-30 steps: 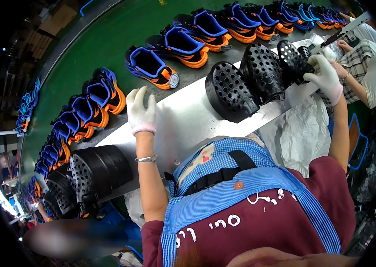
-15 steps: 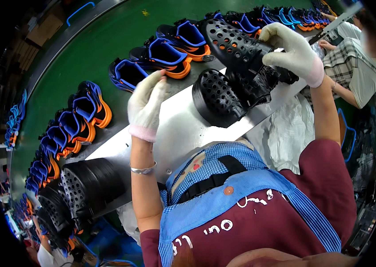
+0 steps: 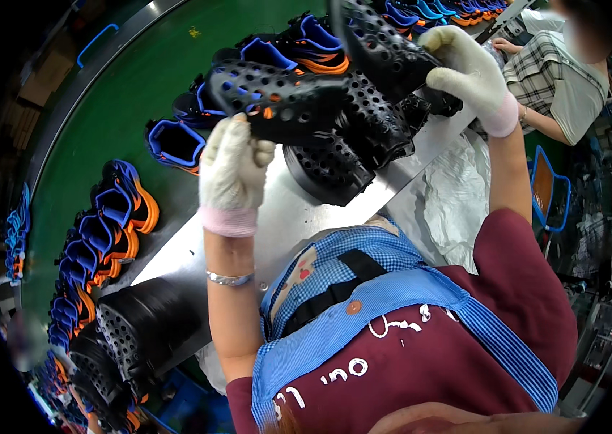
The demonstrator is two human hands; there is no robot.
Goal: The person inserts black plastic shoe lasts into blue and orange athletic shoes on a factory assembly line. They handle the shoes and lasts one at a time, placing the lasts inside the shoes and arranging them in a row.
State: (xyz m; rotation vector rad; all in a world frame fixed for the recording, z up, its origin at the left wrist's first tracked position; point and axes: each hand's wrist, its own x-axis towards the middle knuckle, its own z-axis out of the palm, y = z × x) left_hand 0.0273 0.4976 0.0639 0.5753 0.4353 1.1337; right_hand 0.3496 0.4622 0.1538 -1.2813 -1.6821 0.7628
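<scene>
Over the pale grey metal bench [image 3: 306, 210], upper middle of view: one black perforated moulded sheet, flexible, studded with round holes [image 3: 284, 98], raised clear of the bench surface. Left hand [image 3: 232, 170], in a white knit glove with a pink cuff, grips the sheet's lower left edge; its fingers [image 3: 248, 145] are curled and pinching that edge. A thin silver bracelet [image 3: 228, 278] sits on the left wrist below the cuff.

Second black perforated moulded sheet [image 3: 382, 43], tilted, held higher and to the right. Right hand [image 3: 469, 69], same white glove and pink cuff, closes over its right end; fingers [image 3: 443, 40] wrapped and pressed onto the material.

Beneath both sheets, resting on the bench: a stack of black perforated pieces [image 3: 353, 141], partly hidden by the raised one.

Far side of the bench: green conveyor belt [image 3: 125, 94] carrying a curving row of blue and orange sports shoes [image 3: 121, 199], set close together.

Lower left, at the bench's near end: a pile of black perforated and ribbed pieces [image 3: 136, 329].

Right of the bench: crumpled white plastic sheeting [image 3: 458, 202], just beside the person's right arm.

Upper right: another person in a checked shirt [image 3: 555, 72], seated apart from the work.

Foreground: the wearer's blue checked apron with black strap [image 3: 349, 278] over a maroon top [image 3: 451, 362].
</scene>
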